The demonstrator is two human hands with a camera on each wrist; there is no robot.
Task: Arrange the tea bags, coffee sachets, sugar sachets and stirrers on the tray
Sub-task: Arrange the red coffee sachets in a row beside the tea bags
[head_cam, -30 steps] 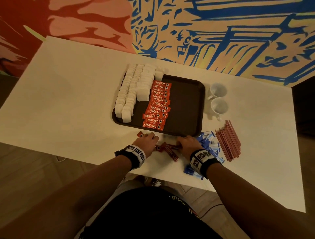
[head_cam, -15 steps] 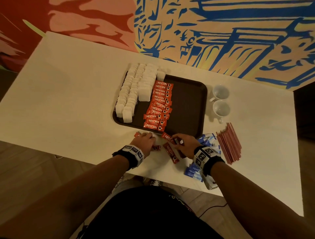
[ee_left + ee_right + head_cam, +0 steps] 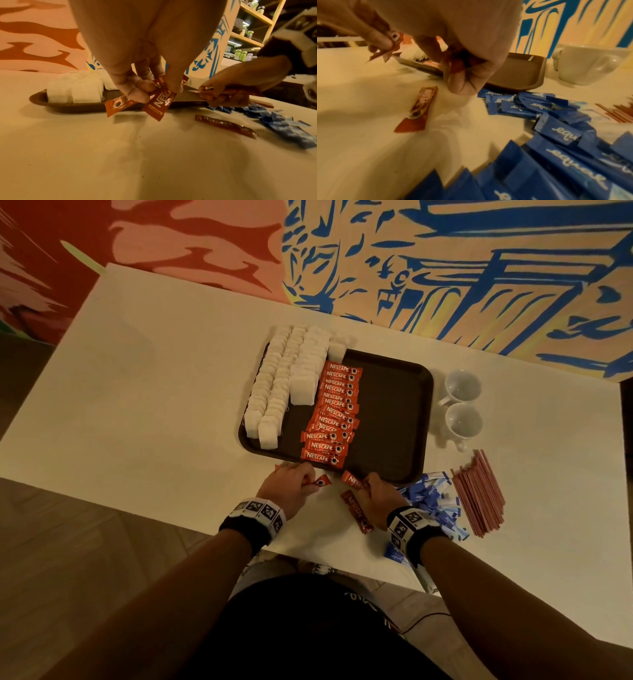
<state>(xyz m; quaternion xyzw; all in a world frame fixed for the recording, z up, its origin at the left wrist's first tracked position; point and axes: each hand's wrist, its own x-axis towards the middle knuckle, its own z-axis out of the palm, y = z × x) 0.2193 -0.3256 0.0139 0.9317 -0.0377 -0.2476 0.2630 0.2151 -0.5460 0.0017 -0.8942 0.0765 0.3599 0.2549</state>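
A brown tray holds rows of white tea bags and a column of red coffee sachets. Just in front of the tray my left hand pinches red coffee sachets a little above the table. My right hand grips more coffee sachets near the tray's front edge. One coffee sachet lies loose on the table between my hands, also seen as the loose sachet. Blue sugar sachets and pink stirrers lie to the right.
Two white cups stand right of the tray. The white table backs onto a painted wall. The blue sugar sachets spread to the table's front edge under my right wrist. The tray's right half is bare.
Both hands have lifted coffee sachets off the table in front of the tray. The pile between my hands has shrunk to one loose sachet.
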